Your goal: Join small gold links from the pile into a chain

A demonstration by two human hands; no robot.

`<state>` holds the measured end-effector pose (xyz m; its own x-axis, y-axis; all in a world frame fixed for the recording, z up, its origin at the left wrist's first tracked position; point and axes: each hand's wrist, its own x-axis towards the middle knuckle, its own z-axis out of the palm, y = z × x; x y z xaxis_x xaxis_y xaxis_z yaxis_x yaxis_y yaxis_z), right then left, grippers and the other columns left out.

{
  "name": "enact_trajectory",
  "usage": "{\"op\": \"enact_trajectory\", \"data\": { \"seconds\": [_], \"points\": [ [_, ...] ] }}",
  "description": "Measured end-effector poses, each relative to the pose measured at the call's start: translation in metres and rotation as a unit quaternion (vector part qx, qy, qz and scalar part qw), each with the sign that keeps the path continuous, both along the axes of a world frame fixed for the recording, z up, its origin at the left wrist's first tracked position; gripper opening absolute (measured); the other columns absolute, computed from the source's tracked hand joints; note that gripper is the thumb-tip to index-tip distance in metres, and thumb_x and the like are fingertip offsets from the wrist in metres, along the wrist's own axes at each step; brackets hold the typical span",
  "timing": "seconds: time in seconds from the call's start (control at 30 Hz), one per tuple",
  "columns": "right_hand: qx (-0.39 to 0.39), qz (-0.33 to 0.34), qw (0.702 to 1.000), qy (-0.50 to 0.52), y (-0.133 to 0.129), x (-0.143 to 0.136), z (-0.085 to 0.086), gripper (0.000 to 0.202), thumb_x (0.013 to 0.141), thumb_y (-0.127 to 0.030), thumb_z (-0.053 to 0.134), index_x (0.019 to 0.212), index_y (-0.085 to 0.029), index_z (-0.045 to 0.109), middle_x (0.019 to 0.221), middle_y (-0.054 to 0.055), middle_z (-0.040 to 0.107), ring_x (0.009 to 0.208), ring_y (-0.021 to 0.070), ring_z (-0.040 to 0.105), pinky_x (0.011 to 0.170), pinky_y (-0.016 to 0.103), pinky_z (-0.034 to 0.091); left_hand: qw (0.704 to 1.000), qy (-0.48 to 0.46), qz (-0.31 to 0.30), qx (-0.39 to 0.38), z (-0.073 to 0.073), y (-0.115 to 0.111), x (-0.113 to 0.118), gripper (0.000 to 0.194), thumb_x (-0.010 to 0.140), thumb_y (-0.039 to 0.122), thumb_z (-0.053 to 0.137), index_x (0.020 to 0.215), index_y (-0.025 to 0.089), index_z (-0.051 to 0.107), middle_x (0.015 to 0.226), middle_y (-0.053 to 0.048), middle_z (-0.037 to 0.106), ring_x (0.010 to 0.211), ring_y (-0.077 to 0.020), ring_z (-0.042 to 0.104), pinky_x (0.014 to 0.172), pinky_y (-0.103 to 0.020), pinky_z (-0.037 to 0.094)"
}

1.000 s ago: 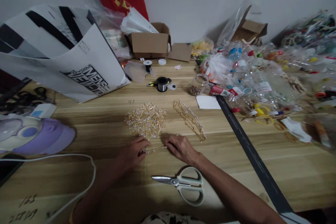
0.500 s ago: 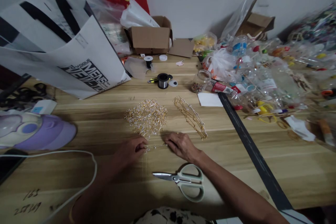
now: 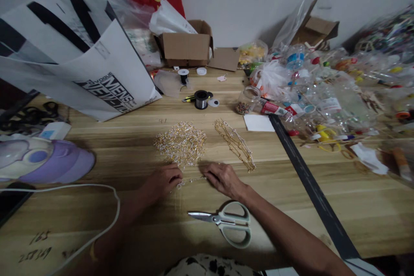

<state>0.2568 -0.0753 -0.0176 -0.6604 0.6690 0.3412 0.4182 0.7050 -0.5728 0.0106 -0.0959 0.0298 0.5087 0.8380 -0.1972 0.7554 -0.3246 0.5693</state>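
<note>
A short thin chain (image 3: 192, 180) lies between my two hands on the wooden table. My right hand (image 3: 223, 180) pinches its right end. My left hand (image 3: 164, 180) is closed at the chain's left side, where small clear rings show; what its fingertips hold is too small to make out. Just beyond the hands sits a heap of gold and clear beaded pieces (image 3: 181, 143). Several gold chains (image 3: 234, 144) are laid out to the right of the heap. Scissors (image 3: 223, 222) with pale green handles rest nearer to me, below my right hand.
A large white bag (image 3: 116, 69) and a purple object (image 3: 67, 159) stand at the left, with a white cable (image 3: 117, 207) nearby. Wire spools (image 3: 201, 100) and a cardboard box (image 3: 186, 47) are behind. A bead jar (image 3: 247, 100) and plastic bottles (image 3: 330, 103) crowd the right.
My left hand has turned and shifted slightly up, its fingers now over the chain's left side. My right hand has stayed in place.
</note>
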Motion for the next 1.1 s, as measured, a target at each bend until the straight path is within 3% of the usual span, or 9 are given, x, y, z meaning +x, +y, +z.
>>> {"op": "enact_trajectory", "data": {
  "seconds": [0.27,0.57,0.7,0.93,1.1],
  "points": [
    [0.005,0.004,1.0,0.016,0.0,0.0,0.002,0.016,0.096,-0.022,0.041,0.09,-0.019,0.054,0.082,0.005,0.066,0.072,0.0155,0.062,0.066,0.026,0.047,0.997,-0.016,0.04,0.071,-0.004,0.003,-0.003,0.023,0.09,0.021,0.039,0.077,0.016,0.058,0.08,-0.004,0.059,0.075,-0.017,0.054,0.073,-0.029,0.042],
    [0.017,-0.004,1.0,0.005,0.0,0.0,-0.001,0.016,0.096,-0.021,0.041,0.088,-0.019,0.054,0.077,0.003,0.064,0.068,0.0148,0.06,0.064,0.025,0.046,0.986,-0.039,0.161,0.005,0.005,0.007,-0.006,0.016,0.077,0.027,0.048,0.069,0.017,0.058,0.067,-0.001,0.061,0.064,-0.016,0.056,0.062,-0.026,0.042],
    [0.016,0.0,1.0,0.006,0.0,0.0,-0.002,0.016,0.097,-0.022,0.041,0.088,-0.019,0.053,0.078,0.003,0.064,0.069,0.0146,0.06,0.064,0.025,0.045,0.984,-0.048,0.173,0.007,0.005,0.005,-0.008,0.014,0.075,0.026,0.048,0.071,0.017,0.059,0.067,-0.001,0.061,0.062,-0.0154,0.056,0.061,-0.025,0.043],
    [0.02,-0.002,1.0,0.009,0.0,0.0,-0.001,0.016,0.097,-0.022,0.041,0.088,-0.019,0.053,0.078,0.003,0.063,0.068,0.0143,0.06,0.064,0.025,0.044,0.982,-0.082,0.16,0.059,0.003,0.003,-0.01,0.02,0.081,0.023,0.045,0.08,0.017,0.064,0.084,-0.004,0.066,0.078,-0.0175,0.06,0.074,-0.029,0.046],
    [0.014,-0.001,1.0,0.01,0.0,0.0,0.002,0.016,0.097,-0.022,0.04,0.088,-0.019,0.053,0.079,0.003,0.064,0.068,0.0144,0.06,0.064,0.024,0.044,0.979,-0.099,0.163,0.075,-0.003,0.005,-0.011,0.02,0.082,0.022,0.045,0.081,0.017,0.064,0.083,-0.004,0.064,0.076,-0.0168,0.06,0.07,-0.028,0.047]
  ]
}}
